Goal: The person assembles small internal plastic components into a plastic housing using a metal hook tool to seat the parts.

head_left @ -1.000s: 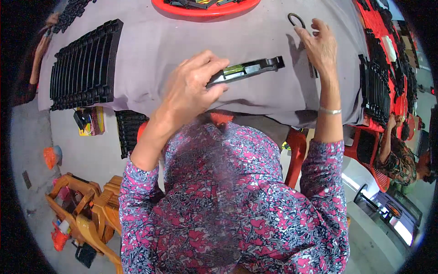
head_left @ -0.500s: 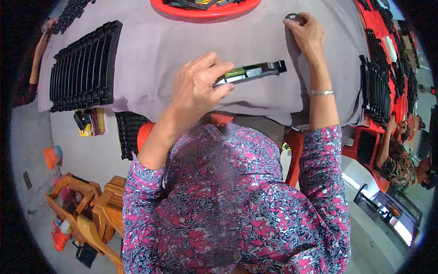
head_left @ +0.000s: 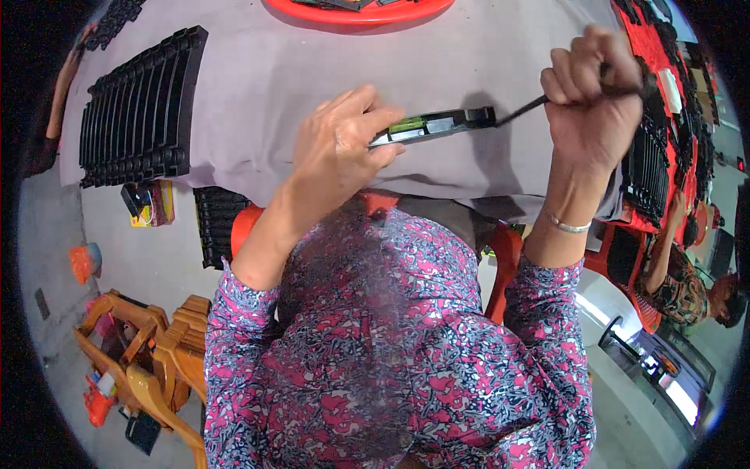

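Note:
My left hand [head_left: 340,133] grips the near end of a long, narrow black plastic casing [head_left: 461,119] between thumb and fingers, above the cloth-covered table. Inside the casing show a green part and pale, silvery parts. My right hand [head_left: 590,102] is raised to the right, curled into a fist and smeared by motion. A thin dark strip [head_left: 523,110] runs from this fist to the casing's far end; whether it is a strap or a tool's shaft I cannot tell. Something dark shows behind the fist, too blurred to name.
A row of long black parts [head_left: 144,109] stands at the table's left. At the far edge is a red tray [head_left: 359,22] with black pieces. More black parts [head_left: 647,168] lie at right, where another person [head_left: 687,289] sits. Wooden furniture [head_left: 148,344] stands lower left.
My right hand has risen from the tabletop and moved right and nearer. The thin dark strip now stretches between it and the casing. My left hand still holds the casing, almost unmoved.

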Motion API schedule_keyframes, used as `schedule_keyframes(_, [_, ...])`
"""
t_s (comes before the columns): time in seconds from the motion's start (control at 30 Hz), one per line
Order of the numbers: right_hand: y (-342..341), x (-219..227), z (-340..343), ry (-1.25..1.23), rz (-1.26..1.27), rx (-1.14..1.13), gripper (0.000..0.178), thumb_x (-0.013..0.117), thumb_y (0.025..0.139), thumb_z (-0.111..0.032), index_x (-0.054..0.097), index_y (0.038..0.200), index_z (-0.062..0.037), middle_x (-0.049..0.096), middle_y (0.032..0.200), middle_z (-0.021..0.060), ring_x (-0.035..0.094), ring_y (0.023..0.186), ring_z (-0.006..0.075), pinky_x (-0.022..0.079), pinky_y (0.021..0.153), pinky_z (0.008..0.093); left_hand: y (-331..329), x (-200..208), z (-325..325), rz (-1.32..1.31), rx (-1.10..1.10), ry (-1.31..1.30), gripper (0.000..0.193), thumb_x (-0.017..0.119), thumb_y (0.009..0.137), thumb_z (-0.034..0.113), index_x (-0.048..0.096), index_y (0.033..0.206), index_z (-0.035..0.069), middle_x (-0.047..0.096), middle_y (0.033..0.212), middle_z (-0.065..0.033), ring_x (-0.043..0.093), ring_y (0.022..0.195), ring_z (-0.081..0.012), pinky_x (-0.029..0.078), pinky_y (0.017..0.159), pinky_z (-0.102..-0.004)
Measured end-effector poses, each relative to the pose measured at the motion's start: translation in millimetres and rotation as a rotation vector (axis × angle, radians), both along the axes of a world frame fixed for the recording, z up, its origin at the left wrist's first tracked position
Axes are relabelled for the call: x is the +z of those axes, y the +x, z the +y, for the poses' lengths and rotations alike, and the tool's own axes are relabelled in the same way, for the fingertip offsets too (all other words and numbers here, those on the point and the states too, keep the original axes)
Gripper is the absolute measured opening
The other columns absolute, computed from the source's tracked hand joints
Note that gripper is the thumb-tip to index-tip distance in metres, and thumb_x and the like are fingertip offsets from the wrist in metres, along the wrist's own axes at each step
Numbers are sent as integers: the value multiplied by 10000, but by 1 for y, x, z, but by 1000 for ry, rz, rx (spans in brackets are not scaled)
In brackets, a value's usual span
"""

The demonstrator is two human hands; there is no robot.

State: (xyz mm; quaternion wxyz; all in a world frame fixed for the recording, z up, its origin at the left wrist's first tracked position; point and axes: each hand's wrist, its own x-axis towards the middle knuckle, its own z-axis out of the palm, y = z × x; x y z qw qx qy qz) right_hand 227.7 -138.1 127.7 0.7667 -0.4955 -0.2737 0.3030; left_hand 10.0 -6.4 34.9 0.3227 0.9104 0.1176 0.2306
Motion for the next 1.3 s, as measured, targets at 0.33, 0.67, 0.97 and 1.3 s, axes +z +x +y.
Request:
schedule_keyframes(0.33, [-47, -43, 27, 269, 184, 344, 490, 446, 1014, -508, 399, 727, -115, 231, 540, -46, 167, 486, 86, 175, 466, 270, -1, 0, 2, -30, -35, 17, 319, 787, 663, 153, 683, 953, 70, 558, 851, -78, 596, 807, -279, 472, 675, -401])
schedule_keyframes(0.67, [-55, -44, 34, 276, 69, 432, 439, 481, 1023, -403, 374, 688, -139, 218, 538, -46, 209, 445, 85, 211, 455, 262, 0, 0, 3, -28, -38, 36, 294, 765, 662, 141, 681, 935, 71, 558, 854, -82, 600, 811, -279, 471, 665, -405])
schedule_keyframes(0.97, [-64, -43, 32, 232, -8, 373, 403, 551, 968, -370, 368, 679, -157, 243, 566, -55, 239, 487, 84, 208, 481, 258, 0, -8, 4, -36, -31, 49, 328, 776, 647, 150, 691, 954, 73, 571, 866, -81, 610, 827, -275, 479, 670, -400])
schedule_keyframes(1.3, [-63, -42, 30, 106, -54, 284, 448, 481, 987, -397, 329, 652, -141, 219, 530, -43, 175, 480, 89, 179, 457, 275, 0, -5, 4, -25, -39, 46, 342, 789, 637, 146, 698, 957, 65, 567, 862, -88, 609, 809, -278, 468, 645, -404])
